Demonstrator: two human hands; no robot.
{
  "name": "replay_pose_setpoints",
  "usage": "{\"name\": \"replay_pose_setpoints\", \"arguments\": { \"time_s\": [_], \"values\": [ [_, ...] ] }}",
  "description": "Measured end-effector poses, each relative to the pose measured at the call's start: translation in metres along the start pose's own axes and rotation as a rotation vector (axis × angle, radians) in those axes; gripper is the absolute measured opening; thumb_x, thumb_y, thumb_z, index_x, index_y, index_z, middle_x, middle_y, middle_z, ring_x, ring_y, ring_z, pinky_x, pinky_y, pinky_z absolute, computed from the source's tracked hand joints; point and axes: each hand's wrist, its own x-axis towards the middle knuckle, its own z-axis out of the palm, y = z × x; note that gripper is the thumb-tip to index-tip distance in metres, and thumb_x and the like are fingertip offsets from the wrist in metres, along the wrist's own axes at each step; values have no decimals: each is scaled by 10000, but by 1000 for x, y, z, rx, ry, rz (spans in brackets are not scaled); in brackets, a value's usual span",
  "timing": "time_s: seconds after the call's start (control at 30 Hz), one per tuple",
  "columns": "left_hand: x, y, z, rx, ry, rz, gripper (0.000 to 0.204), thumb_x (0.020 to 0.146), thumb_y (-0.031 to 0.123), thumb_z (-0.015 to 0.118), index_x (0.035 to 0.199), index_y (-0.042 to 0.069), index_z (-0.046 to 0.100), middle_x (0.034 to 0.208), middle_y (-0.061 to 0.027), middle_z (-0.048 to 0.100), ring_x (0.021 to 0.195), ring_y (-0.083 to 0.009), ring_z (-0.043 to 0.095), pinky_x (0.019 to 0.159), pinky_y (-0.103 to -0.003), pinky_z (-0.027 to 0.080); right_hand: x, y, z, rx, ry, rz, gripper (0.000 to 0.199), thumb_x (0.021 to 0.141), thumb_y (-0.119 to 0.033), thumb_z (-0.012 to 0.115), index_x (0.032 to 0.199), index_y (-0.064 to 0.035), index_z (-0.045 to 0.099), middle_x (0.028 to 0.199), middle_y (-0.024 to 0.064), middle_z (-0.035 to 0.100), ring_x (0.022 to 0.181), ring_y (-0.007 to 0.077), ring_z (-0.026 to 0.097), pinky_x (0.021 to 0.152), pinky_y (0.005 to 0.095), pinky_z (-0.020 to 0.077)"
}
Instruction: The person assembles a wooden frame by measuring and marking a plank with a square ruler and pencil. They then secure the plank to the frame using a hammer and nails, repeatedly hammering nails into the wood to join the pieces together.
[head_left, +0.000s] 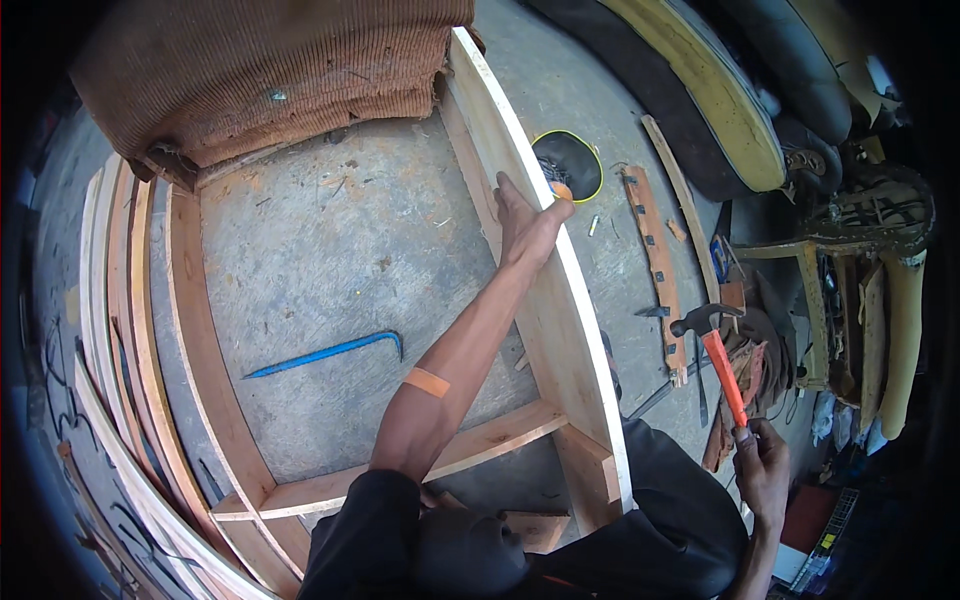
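My left hand (528, 222) is closed over the upper edge of a long upright board (545, 290), with the fingers on one face and the thumb across the top. The board forms the right side of a wooden frame, and a crosspiece (420, 462) meets it near my body. Out to the right, my right hand (762, 470) grips a claw hammer (726, 380) by the lower end of its orange handle. The dark hammer head is raised off the floor, pointing away from me. Just beyond the board stands a black bucket (562, 150) with a yellow-green rim and small dark pieces inside.
A blue pry bar (325, 353) lies on the floor inside the frame. Brown ribbed fabric (290, 70) covers its far end. Several timber strips (122, 290) lie along the left. Right of the bucket are a wood strip with dark tabs (655, 265), cushions (715, 95) and a chair frame (815, 300).
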Motion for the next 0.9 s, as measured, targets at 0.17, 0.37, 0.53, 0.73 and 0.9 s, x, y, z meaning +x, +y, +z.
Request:
{"name": "replay_pose_setpoints", "arguments": {
  "time_s": [0.17, 0.37, 0.53, 0.73, 0.9],
  "values": [
    [-2, 2, -7, 39, -32, 32, 1274, 731, 378, 766, 1610, -57, -47, 1647, -342, 74, 1543, -457, 150, 1246, -498, 239, -2, -17, 2, -89, -18, 26, 297, 1042, -269, 614, 1020, 26, 637, 630, 15, 581, 550, 67, 475, 516, 286, 375],
    [0, -1, -6, -72, -55, 33, 1314, 765, 484, 793, 1595, -89, -49, 1626, -336, 108, 1522, -424, 209, 1231, -465, 274, 1, -11, -2, -220, 17, -58, 301, 1003, -264, 651, 983, 36, 661, 578, 72, 560, 531, 129, 509, 537, 343, 410],
    [42, 2, -18, -8, 11, 87, 1250, 795, 471, 788, 1601, -97, 20, 1647, -302, 149, 1539, -393, 219, 1244, -434, 258, 28, -17, -3, -413, -65, -107, 331, 971, -293, 691, 1040, 30, 705, 608, 163, 621, 576, 256, 640, 602, 405, 497],
    [168, 83, -39, 343, 147, 243, 1085, 791, 227, 724, 1614, -64, 80, 1600, -315, 315, 1448, -410, 417, 1198, -413, 344, 66, 34, 81, -265, -78, -167, 360, 958, -327, 697, 1074, 13, 719, 737, 241, 704, 743, 396, 737, 704, 461, 555],
    [188, 77, -42, 581, 175, 244, 821, 786, 77, 620, 1510, -75, 266, 1324, -294, 555, 1174, -402, 607, 1024, -416, 459, 77, 55, 85, -12, -305, 88, 337, 945, -319, 695, 1069, -8, 736, 757, 236, 714, 735, 368, 740, 712, 434, 560]
  ]
}}
